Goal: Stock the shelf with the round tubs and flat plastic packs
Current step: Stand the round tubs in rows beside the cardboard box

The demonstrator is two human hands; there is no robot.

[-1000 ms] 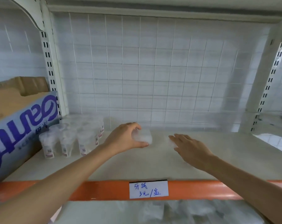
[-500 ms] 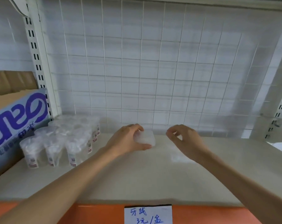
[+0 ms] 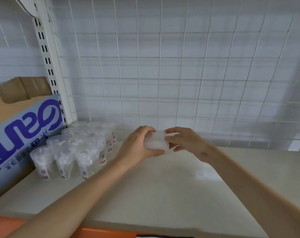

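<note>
Far left of the frame: a cardboard box [image 3: 25,134] with blue print stands on the shelf [image 3: 163,200], its flap open at the top. A white slotted upright [image 3: 49,69] rises behind its right end.

Left of centre: a cluster of clear round tubs [image 3: 77,152] stands upright in rows just beside the box. Each tub has a small label near its base. The cluster reaches back towards the wire grid [image 3: 163,66] that forms the rear of the bay.

Centre: the left hand [image 3: 137,146] grasps a flat plastic pack [image 3: 157,140], with the fingers curled over the top and the thumb under the near edge. The pack is pale and translucent and sits low over the rear part of the shelf, right of the tubs and apart from them. Whether it touches the shelf surface cannot be told.

Right of centre: the right hand [image 3: 185,141] pinches the right end of the same pack with its fingertips, the other fingers bent.

Lower right of centre: a faint pale patch [image 3: 206,172] lies on the shelf, too indistinct to identify.

Bottom edge: an orange front rail [image 3: 101,233] runs along the shelf.
</note>
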